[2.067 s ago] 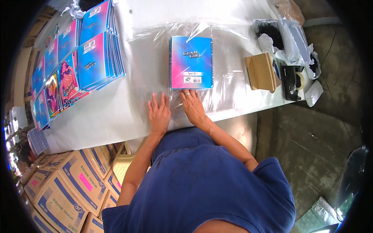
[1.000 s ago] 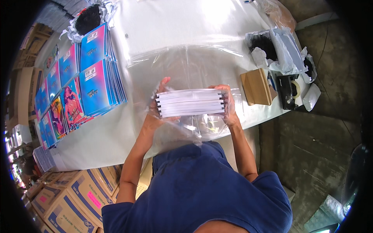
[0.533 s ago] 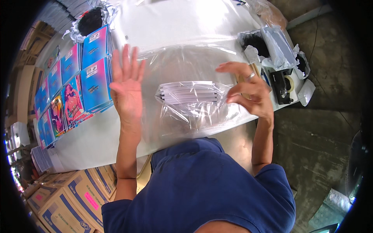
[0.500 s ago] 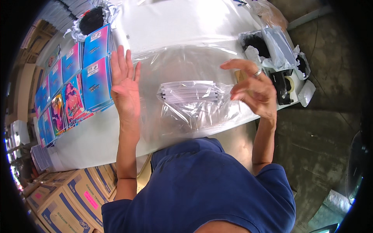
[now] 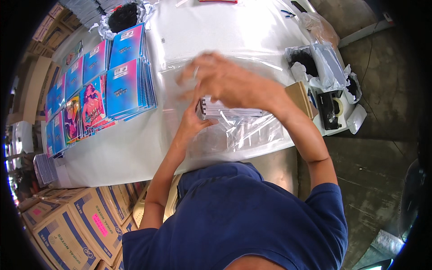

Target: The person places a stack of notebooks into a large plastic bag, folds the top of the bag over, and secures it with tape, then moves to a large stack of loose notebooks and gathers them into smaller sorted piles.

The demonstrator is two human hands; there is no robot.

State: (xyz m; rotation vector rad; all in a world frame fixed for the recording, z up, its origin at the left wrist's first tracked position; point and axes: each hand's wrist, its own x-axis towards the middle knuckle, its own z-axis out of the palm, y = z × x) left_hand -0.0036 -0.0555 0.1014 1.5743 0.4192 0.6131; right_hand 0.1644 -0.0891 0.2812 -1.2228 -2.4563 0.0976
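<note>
- Both hands meet at the notebook stack (image 5: pixel 231 110), its long axis running left-right across the table (image 5: pixel 135 153).
- Left hand (image 5: pixel 194 120) grips its left end.
- Right hand (image 5: pixel 229 81), blurred above; its grip unclear.

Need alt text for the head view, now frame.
Seen from above, a person's left hand and blurred right hand work a stack of notebooks inside a clear plastic bag on a white table; colourful notebooks lie at left.

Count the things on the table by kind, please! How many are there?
Piles of colourful notebooks: 3 rows, too overlapped to count singly
Notebook stack in clear plastic wrap, at the left hand and right hand: 1
Brown box: 1
Tape dispenser: 1
Total: 6 groups
</note>
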